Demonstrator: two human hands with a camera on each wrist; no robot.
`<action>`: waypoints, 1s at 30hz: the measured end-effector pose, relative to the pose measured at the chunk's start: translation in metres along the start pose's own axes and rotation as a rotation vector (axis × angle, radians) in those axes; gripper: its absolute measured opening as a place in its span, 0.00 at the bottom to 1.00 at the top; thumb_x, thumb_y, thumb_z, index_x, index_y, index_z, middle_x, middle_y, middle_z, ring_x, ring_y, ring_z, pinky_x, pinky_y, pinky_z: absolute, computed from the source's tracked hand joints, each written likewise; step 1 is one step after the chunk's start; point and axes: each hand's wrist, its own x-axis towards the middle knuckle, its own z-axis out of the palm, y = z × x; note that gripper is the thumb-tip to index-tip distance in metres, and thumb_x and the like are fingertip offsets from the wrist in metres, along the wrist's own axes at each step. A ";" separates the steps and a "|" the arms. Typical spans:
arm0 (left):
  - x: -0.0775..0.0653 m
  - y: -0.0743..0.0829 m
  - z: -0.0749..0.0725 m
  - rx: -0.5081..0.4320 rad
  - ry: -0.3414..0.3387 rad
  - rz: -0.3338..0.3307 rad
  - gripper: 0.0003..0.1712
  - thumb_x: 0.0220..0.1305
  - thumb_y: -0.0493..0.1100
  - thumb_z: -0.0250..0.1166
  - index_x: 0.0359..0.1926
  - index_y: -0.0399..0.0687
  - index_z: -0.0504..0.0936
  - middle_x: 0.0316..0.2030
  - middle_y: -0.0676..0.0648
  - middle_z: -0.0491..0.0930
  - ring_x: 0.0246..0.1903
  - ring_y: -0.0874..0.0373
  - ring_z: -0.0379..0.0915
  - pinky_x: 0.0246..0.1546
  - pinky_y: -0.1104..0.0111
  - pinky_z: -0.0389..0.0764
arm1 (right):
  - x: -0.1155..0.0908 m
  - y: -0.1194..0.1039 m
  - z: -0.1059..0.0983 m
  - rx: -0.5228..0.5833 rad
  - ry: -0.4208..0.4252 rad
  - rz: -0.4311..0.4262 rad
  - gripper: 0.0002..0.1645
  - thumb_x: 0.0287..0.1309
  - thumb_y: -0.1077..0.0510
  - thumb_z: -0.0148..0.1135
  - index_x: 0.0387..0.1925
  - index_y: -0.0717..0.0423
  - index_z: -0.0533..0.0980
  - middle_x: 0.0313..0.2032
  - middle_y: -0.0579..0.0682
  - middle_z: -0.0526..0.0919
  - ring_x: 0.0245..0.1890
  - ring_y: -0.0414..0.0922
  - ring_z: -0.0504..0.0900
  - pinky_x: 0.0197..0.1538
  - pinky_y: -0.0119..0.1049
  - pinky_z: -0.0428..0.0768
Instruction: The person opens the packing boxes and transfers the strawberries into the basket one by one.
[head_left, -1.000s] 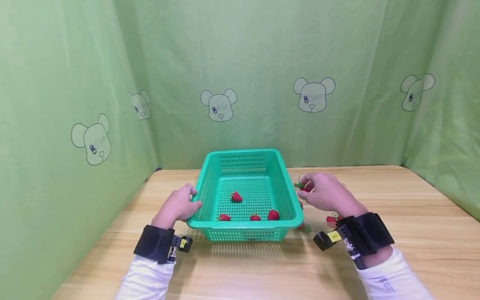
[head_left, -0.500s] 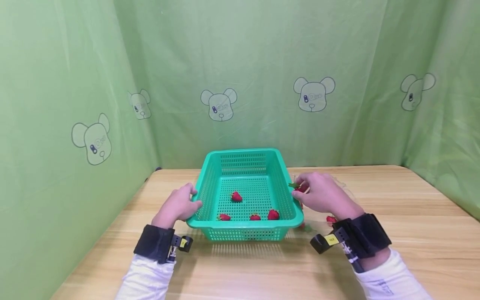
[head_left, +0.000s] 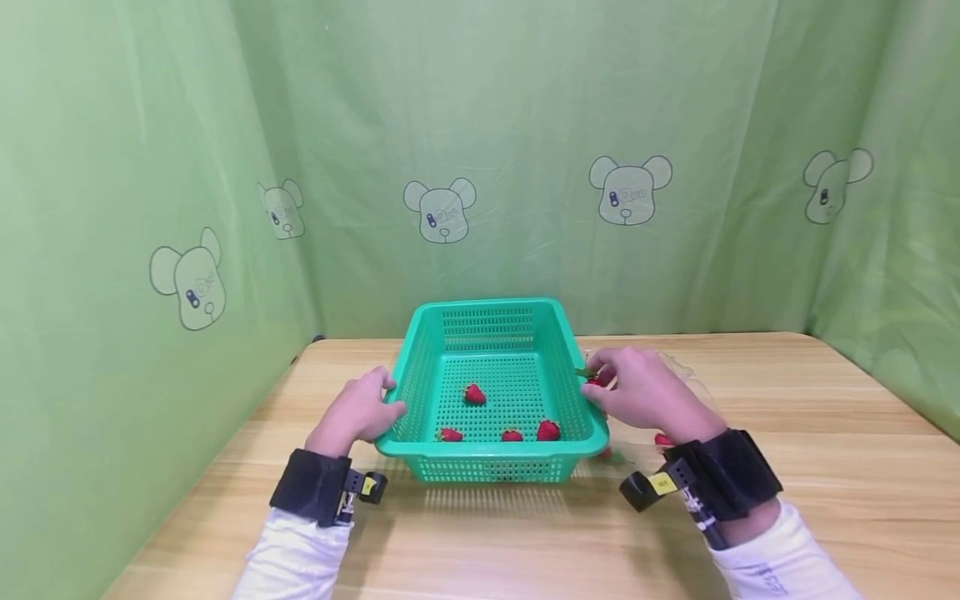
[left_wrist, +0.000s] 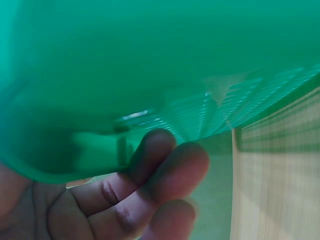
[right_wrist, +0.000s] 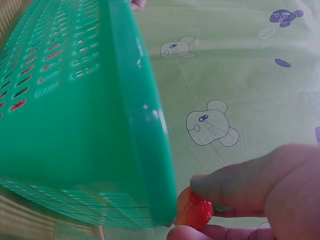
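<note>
A green plastic basket (head_left: pixel 491 449) stands on the table, with several red strawberries on its bottom, one of them near the middle (head_left: pixel 473 394). My left hand (head_left: pixel 360 408) grips the basket's left rim near the front corner. In the left wrist view, the fingers (left_wrist: pixel 180 167) curl under that rim. Just at the right rim, my right hand (head_left: pixel 641 393) pinches a strawberry (right_wrist: pixel 194 207) with green leaves between thumb and fingers. The right wrist view has this strawberry against or very close to the rim's outer edge; contact is hard to tell.
Right of the basket, a strawberry (head_left: pixel 606 452) lies partly hidden by the rim. Another strawberry (head_left: pixel 663 439) shows behind my right wrist. Something clear and thin (head_left: pixel 678 365) lies behind my right hand. A green curtain (head_left: pixel 525 250) hangs behind the wooden table (head_left: pixel 480 542).
My right hand has moved slightly left with the strawberry, from beside the basket up to its right rim. My left hand and the basket have stayed in place.
</note>
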 end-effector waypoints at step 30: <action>-0.002 0.001 -0.002 -0.023 -0.009 -0.009 0.24 0.61 0.41 0.61 0.54 0.33 0.69 0.37 0.37 0.78 0.24 0.55 0.75 0.26 0.65 0.79 | -0.003 -0.003 -0.005 0.003 0.012 -0.012 0.17 0.59 0.55 0.62 0.45 0.64 0.77 0.38 0.62 0.83 0.34 0.51 0.82 0.34 0.46 0.83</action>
